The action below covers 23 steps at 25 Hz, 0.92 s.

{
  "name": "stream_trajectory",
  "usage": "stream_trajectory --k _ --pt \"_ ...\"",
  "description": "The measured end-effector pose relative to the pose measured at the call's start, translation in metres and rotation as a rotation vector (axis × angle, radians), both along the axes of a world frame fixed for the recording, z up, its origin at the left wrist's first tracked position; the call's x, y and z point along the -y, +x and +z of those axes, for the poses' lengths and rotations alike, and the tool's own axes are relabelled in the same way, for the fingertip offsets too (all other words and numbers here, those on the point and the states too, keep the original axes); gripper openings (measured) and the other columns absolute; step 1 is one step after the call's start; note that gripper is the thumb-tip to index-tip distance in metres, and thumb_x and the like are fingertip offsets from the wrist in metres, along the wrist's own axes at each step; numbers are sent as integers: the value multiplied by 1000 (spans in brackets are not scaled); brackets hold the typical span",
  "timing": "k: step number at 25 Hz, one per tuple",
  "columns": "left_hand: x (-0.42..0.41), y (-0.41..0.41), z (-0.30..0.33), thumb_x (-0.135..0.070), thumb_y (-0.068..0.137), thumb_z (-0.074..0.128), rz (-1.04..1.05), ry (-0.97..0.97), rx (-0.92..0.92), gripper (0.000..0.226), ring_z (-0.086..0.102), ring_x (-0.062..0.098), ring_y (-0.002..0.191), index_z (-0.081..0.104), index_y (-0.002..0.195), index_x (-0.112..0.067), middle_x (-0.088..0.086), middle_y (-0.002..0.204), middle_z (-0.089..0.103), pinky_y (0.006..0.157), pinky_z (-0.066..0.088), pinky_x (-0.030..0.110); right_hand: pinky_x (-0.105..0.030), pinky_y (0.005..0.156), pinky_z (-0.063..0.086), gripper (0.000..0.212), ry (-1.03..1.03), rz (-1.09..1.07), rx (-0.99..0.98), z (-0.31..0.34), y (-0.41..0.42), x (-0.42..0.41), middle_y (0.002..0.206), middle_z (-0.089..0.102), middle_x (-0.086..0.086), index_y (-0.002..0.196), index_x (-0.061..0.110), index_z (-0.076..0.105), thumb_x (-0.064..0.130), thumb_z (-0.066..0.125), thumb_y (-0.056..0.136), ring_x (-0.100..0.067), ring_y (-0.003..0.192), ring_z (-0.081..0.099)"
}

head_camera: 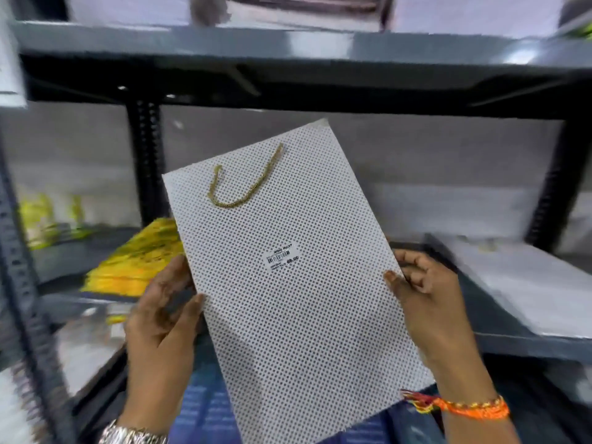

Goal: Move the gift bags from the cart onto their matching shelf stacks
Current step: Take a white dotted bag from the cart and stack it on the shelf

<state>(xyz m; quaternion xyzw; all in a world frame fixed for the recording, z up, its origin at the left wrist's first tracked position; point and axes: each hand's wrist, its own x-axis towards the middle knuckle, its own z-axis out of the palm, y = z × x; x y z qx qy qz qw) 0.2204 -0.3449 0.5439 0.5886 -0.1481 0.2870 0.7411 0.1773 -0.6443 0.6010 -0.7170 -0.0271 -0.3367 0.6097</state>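
A flat white gift bag (288, 299) with small dark dots, a gold cord handle and a barcode price sticker fills the middle of the view, tilted with its top to the upper left. My left hand (160, 325) grips its left edge, thumb on the front. Its right edge is pinched by my right hand (426, 299), thumb also on the front. The bag hovers in front of a grey metal shelf (528, 344). A stack of pale white bags (538, 283) lies on that shelf to the right. A yellow bag stack (134, 261) lies on the shelf to the left, partly behind the held bag.
A black perforated upright (147, 161) stands behind the bag, another (557, 187) at the right. The upper shelf board (288, 49) runs overhead. Blurred yellow-green packs (48, 219) sit far left. Blue items (205, 408) lie below the bag. The view is motion-blurred.
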Motion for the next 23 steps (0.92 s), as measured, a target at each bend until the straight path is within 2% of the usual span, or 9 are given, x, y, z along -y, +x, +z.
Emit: stream_trajectory --k 3,6,8,10,14,15,17,20,23 --pt "72 17 25 7 89 61 -120 119 24 54 65 16 120 64 129 -30 -7 129 68 101 48 42 -28 59 59 36 26 -142 -29 11 -15 73 79 79 5 81 30 74 -3 60 91 -12 71 76" --pt "155 28 52 14 87 57 -239 188 -10 54 70 0 102 72 110 -33 -20 110 74 80 56 16 -39 71 61 40 -19 -302 -85 22 -25 148 76 79 1 75 29 77 -6 63 88 -19 74 75" --pt "215 36 66 16 84 55 -262 251 -12 55 69 -1 97 73 103 -32 -22 100 75 84 54 15 -44 76 59 33 -82 -450 -130 30 -26 200 80 79 -5 81 28 78 -3 68 84 -20 75 72" --pt "275 43 78 15 82 54 -300 294 -19 49 70 4 94 75 101 -24 -10 100 77 84 52 19 -45 84 57 17 -95 -621 -200 37 -21 254 91 78 -16 92 14 80 3 74 81 -23 82 69" --pt "383 67 87 10 84 52 -322 425 -215 42 64 -1 61 70 117 -8 -4 87 70 49 48 11 -39 91 52 15 -233 -791 -421 48 -5 340 99 74 -19 93 -2 74 9 72 83 -35 104 68" --pt "405 75 86 6 85 51 -319 510 -254 42 68 10 70 66 123 -4 5 96 72 53 54 19 -39 90 51 16 -279 -802 -471 49 0 355 99 71 -21 92 -6 69 9 68 85 -37 107 66" --pt "443 90 81 2 83 50 -295 653 -324 39 69 31 99 63 120 6 23 116 68 78 57 38 -40 94 49 22 -335 -839 -557 48 12 381 110 67 -22 102 -8 65 10 61 89 -39 114 62" --pt "472 102 69 -2 81 49 -291 755 -387 23 64 27 97 60 101 -2 15 109 66 91 55 39 -35 90 52 26 -435 -789 -652 42 28 402 116 66 -24 108 -8 64 9 58 90 -37 111 62" --pt "490 108 59 -8 85 51 -304 824 -391 42 60 33 116 57 124 5 21 129 61 93 50 34 -33 76 50 8 -446 -776 -690 31 33 414 100 65 -23 90 -1 61 6 56 89 -34 92 64"
